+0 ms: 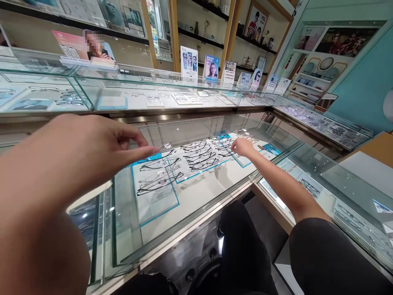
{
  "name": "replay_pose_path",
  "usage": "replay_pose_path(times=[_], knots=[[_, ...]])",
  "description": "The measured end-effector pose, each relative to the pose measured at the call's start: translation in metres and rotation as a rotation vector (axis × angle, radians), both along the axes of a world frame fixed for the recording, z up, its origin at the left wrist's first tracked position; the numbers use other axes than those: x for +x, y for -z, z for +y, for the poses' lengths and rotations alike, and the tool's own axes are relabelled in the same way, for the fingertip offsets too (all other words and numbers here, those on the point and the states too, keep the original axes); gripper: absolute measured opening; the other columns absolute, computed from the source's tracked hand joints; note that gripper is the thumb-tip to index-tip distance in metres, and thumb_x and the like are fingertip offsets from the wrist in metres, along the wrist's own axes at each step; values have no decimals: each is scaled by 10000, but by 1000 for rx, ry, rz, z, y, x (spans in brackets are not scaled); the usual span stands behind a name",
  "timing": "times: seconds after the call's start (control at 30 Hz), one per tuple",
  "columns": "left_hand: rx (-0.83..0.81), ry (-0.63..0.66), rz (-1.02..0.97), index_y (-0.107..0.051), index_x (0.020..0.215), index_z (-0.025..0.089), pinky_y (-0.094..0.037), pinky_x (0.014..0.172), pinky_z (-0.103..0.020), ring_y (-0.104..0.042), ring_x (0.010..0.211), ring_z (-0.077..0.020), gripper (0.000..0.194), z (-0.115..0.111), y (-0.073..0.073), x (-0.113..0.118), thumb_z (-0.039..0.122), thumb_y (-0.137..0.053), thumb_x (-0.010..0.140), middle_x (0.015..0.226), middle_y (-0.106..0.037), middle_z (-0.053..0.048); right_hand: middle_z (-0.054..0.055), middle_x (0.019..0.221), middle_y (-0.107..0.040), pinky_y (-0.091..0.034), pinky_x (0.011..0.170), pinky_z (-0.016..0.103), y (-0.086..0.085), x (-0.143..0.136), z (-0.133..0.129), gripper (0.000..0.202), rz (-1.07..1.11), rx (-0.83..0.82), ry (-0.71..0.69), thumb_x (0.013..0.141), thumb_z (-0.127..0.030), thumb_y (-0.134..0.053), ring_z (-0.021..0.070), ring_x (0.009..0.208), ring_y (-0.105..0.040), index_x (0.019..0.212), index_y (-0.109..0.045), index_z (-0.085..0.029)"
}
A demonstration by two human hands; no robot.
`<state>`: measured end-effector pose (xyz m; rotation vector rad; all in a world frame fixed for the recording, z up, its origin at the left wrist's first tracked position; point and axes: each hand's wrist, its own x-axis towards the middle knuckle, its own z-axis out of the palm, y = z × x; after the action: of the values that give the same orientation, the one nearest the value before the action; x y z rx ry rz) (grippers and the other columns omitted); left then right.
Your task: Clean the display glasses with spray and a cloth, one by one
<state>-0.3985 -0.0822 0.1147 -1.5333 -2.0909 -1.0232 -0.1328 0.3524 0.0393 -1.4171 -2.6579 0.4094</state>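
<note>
My left hand [104, 143] is raised large at the left, thumb and forefinger stretched forward with a gap between them and nothing seen in it. It is nearest to the left tray [156, 213], a clear board with blue edges bearing several pairs of glasses [159, 184]. Farther off, my right hand [242, 146] reaches down into the glass case at the right tray [244, 163], its fingers bent together at the dark frames; what they pinch is too small to tell. Between the hands, the middle tray [202, 167] carries a column of dark-framed glasses [201, 155].
The case's front metal edge [196, 225] runs below both arms. A glass counter with glasses [307, 188] stands at the right. Behind is a long display counter [172, 108] with upright cards [189, 63]. My dark-clothed legs [245, 246] are below.
</note>
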Motion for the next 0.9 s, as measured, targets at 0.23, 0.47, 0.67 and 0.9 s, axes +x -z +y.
replay_pose_path(times=[0.23,0.47,0.67,0.9], knots=[[-158,197,12,-803,662,290,-422,605,-331,-346,414,-104,275,56,-64,56,528,-889,769,450,-532,58,89,864,-821,-515,916,284,9,9,-12,156,-95,35,-41,852,-115,-757,256,1056,-739,910,-837,-237],[-119,266,-68,-826,804,308,-522,642,-349,-507,494,-158,126,38,-76,68,430,-816,830,527,-560,28,49,771,-826,-517,788,292,12,28,-15,199,-100,-42,-71,856,-91,-684,208,731,-765,923,-825,-215],[-68,318,-273,-803,1138,284,-555,626,-310,-649,658,-168,285,45,-45,47,326,-733,865,807,-711,-23,52,876,-860,-500,648,278,-23,47,-22,168,-2,-124,-124,849,-136,-690,192,694,-786,978,-779,-197],[231,252,-900,-728,1306,193,-591,696,-291,-710,707,-145,520,64,55,-2,271,-786,795,864,-628,7,83,943,-850,-457,535,276,-55,-13,-83,233,634,-326,-429,839,-353,-701,213,673,-774,1014,-745,-206]])
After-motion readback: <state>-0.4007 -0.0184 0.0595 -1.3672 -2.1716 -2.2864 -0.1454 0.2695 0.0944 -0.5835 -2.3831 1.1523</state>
